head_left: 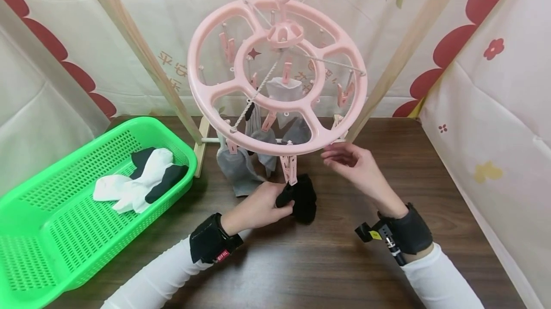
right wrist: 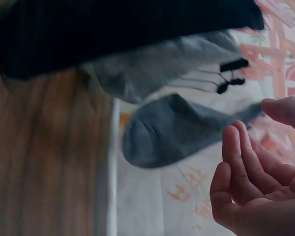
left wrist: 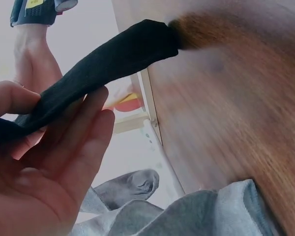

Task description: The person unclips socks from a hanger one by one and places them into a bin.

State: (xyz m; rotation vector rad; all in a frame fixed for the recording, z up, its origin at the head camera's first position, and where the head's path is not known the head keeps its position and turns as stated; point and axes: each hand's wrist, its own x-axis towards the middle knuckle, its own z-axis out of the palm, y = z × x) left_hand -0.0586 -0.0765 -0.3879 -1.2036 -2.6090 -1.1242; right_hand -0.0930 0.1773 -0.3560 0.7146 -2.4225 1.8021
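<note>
Black sock (head_left: 304,202) pinched in left hand (head_left: 258,206); loose-fingered right hand (head_left: 363,169), seemingly empty, well apart near rack rim (head_left: 301,148).

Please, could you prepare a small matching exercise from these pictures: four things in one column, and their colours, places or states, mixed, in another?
Things:
1. left hand
2. white fabric
3. basket
4. round hanger

Descriptions:
A. pink
B. green
C. pinching a black sock
D. lying in the basket

Right pairs: 1-C; 2-D; 3-B; 4-A

Gap btwn R hand (head_left: 359,165) & blk sock (head_left: 305,201); pink ring (head_left: 275,148) above, gray socks (head_left: 238,170) back-L in way.
</note>
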